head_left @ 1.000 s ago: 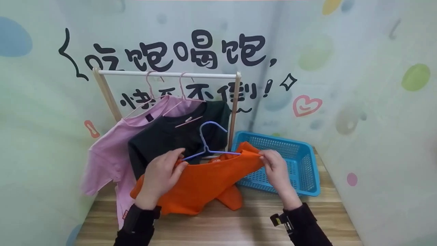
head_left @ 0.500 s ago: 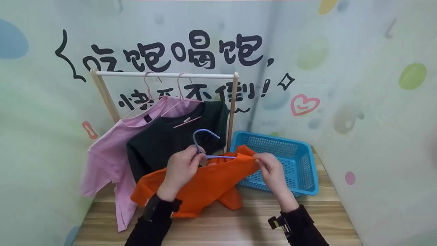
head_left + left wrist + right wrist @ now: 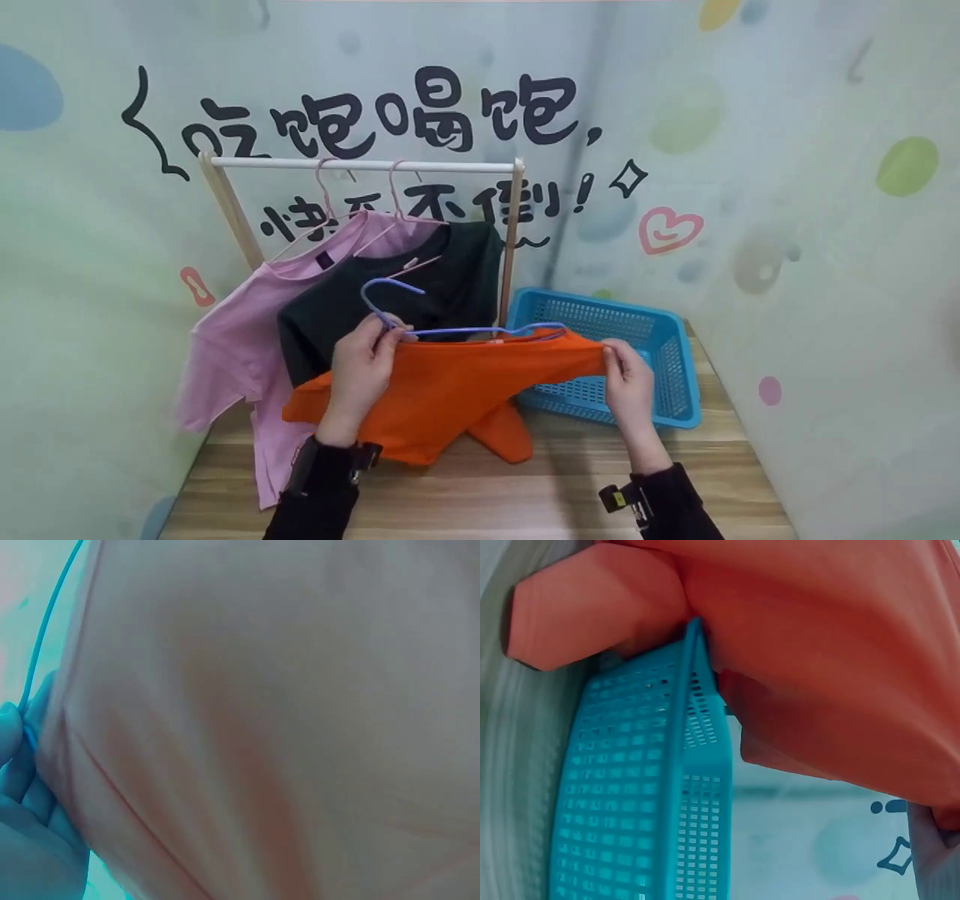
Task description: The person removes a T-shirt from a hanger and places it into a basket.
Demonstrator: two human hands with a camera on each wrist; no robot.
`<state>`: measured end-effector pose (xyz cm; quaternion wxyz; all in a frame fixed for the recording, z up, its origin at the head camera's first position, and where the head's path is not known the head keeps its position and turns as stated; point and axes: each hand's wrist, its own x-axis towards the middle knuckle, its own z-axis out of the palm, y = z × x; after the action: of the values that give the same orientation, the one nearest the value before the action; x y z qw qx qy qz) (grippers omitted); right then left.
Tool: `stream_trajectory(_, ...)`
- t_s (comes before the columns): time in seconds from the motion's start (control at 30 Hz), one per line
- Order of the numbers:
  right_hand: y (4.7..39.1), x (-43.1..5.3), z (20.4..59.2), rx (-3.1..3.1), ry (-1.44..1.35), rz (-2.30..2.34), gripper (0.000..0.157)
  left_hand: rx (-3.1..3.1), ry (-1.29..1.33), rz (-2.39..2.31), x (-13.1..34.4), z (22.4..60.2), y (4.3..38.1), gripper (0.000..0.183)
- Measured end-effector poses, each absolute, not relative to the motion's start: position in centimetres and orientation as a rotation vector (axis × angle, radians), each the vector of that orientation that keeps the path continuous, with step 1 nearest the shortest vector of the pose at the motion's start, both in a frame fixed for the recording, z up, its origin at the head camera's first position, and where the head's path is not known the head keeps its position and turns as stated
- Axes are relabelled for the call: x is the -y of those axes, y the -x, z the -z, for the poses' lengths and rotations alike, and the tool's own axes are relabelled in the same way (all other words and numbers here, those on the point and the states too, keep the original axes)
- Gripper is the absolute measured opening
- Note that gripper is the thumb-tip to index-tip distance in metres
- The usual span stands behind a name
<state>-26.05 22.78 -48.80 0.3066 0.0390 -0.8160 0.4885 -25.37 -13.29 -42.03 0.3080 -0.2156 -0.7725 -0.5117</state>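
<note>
An orange shirt [image 3: 442,382] is stretched sideways between the two hands, its neckline facing up. The left hand [image 3: 364,367] pinches a blue-violet hanger [image 3: 465,330] near the base of its hook, close to the collar. The hanger's right arm runs along the neckline and meets the shirt's right shoulder. With thumb and fingers the right hand [image 3: 630,379] pinches the orange cloth at the far right. In the left wrist view the shirt fills most of the frame, with the fingers at the left edge. The hanger's left arm is hidden.
Behind stands a clothes rack [image 3: 360,163] with a white bar. A pink shirt [image 3: 225,345] and a dark green shirt [image 3: 330,315] hang from it on pink hangers. A blue plastic basket [image 3: 675,375] stands at the right on the wooden tabletop [image 3: 495,502].
The left hand went right to the hanger's neck, then came back left with it, tilting the hook leftward. The right hand has drawn the shirt's shoulder rightward.
</note>
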Motion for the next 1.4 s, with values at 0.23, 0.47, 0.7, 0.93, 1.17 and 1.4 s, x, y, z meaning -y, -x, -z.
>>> stream_trajectory(0.23, 24.8, -22.0, 49.2, 2.267, -0.209, -1.437, 0.017, 1.995, 0.472, 1.387, 13.7, 41.8, 25.3, 0.003)
stream_trajectory(0.47, 23.7, -21.0, 49.7, 2.581, -0.684, -1.463, 0.014, 2.061, 0.504, 1.321, 12.9, 42.3, 25.4, 0.004)
stream_trajectory(0.7, 24.6, -20.8, 50.6, 2.327, -0.637, -1.046, 0.02, 2.12, 0.658, 1.143, 11.2, 43.3, 25.5, 0.006)
stream_trajectory(0.93, 25.6, -20.9, 49.6, 2.21, -0.68, -0.782, 0.048, 2.151, 0.732, 1.077, 9.4, 43.7, 25.4, 0.003)
stream_trajectory(1.17, 26.0, -20.9, 49.6, 2.263, -0.686, -0.855, 0.024, 2.191, 0.761, 1.145, 8.0, 43.8, 25.4, 0.002)
stream_trajectory(1.4, 26.6, -21.5, 49.4, 2.208, -0.533, -0.957, 0.007, 2.265, 0.793, 1.034, 8.1, 44.3, 25.5, 0.016)
